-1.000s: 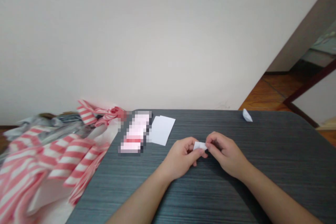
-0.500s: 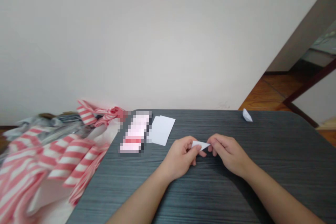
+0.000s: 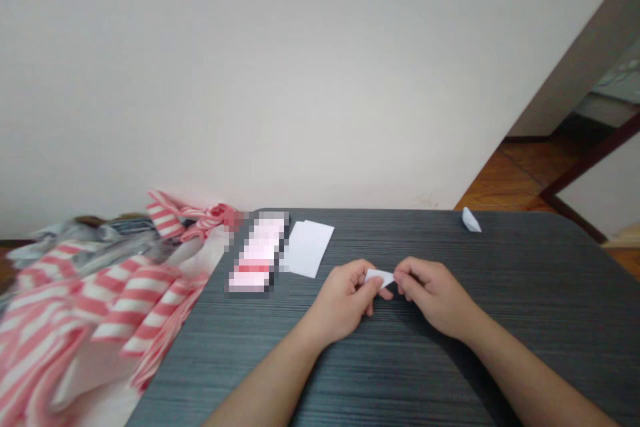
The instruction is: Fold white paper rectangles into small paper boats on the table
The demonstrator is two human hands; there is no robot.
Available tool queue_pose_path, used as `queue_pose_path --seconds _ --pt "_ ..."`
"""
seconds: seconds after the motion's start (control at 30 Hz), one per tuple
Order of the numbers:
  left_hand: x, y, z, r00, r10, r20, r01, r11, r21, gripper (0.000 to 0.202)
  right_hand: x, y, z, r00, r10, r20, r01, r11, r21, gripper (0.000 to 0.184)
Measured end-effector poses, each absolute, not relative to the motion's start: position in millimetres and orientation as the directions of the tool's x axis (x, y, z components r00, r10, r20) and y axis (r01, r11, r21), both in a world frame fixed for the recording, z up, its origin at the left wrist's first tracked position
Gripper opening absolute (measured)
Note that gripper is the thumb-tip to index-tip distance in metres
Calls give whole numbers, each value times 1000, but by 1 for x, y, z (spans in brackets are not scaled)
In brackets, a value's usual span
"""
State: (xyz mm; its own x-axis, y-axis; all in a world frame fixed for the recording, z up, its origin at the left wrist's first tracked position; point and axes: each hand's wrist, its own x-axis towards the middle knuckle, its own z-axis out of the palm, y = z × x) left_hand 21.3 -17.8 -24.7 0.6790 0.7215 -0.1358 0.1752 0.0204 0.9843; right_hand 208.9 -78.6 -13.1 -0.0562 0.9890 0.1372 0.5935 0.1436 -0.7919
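A small piece of folded white paper (image 3: 379, 276) is held just above the dark table, between my two hands. My left hand (image 3: 350, 297) is closed on its wide end, with the thumb lying on top. At the pointed right end, my right hand (image 3: 430, 292) pinches the tip between thumb and fingers, so the tip itself is hidden. To the left lie flat sheets of white paper (image 3: 310, 249), overlapping a little. A small folded white paper shape (image 3: 471, 220) rests near the table's far edge on the right.
The dark wood-grained table (image 3: 400, 373) backs onto a pale wall (image 3: 320, 80). A pixelated pink and white object (image 3: 257, 253) lies beside the sheets. Red-and-white striped cloth (image 3: 130, 307) is heaped at the left. Wooden floor (image 3: 515, 173) shows beyond the table at the right.
My right hand has moved slightly left, its fingers now covering the paper's pointed tip in a tighter pinch. My left hand stays in place on the paper.
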Motion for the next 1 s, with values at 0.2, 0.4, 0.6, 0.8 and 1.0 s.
queue_pose_path --seconds 0.2,0.4,0.6,0.8,1.0 --pt "21 -18 -24 676 725 -132 165 26 986 28 207 -79 -13 -44 993 106 578 112 -809 24" --pt "22 -18 -21 670 729 -139 169 33 985 28 209 -79 -13 -52 994 93 553 106 -827 22" --pt "22 -19 -20 677 723 -135 161 33 986 26 207 -79 -12 -72 996 54 542 84 -836 22" --pt "22 -18 -23 676 725 -135 160 34 987 26 205 -78 -12 -65 997 39 535 68 -842 23" --pt "22 -18 -24 682 720 -127 161 21 987 25 205 -79 -11 -71 997 22 515 55 -856 21"
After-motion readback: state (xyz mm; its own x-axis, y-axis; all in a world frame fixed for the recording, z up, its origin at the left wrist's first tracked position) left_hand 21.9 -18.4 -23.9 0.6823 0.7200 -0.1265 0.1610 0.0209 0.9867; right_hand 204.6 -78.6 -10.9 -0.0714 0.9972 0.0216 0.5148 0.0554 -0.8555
